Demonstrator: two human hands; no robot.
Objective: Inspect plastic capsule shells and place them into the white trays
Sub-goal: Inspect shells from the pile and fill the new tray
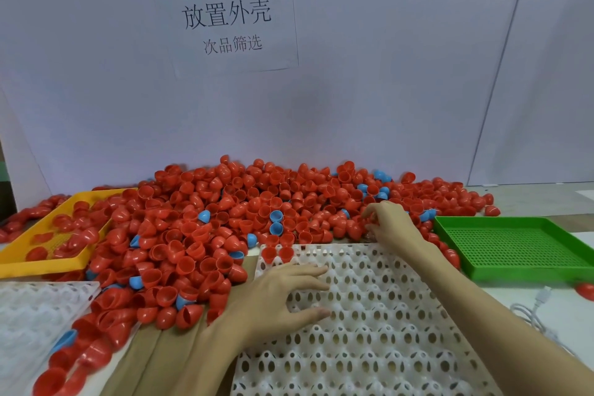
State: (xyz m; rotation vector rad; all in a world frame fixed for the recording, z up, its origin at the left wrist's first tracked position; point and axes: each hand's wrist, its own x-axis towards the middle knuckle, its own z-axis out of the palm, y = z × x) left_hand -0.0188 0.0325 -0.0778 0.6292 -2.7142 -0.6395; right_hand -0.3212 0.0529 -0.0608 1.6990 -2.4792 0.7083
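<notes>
At the far edge of the white tray (pixel 369 315), the right hand (pixel 390 225) reaches into the heap of red shells (pixel 209 218), its fingers (pixel 374 208) curled down among them; whether they already pinch a shell I cannot tell, since the tips are buried in the heap. The left hand (pixel 283 296) lies flat on the tray with fingers spread and straight, holding nothing, only steadying it. Two red shells (pixel 277 253) sit in the tray's far left corner; the other cups look unfilled. To do this step well, the right hand should lift one shell alone, turn it so rim and wall can be checked, and then seat it in the cup just beside the two filled ones. Blue shells (pixel 275 222) lie scattered through the heap and are probably best passed over. A yellow tray (pixel 38 263) on the left and a green tray (pixel 514 247) on the right could take rejects, though which one I cannot say.
</notes>
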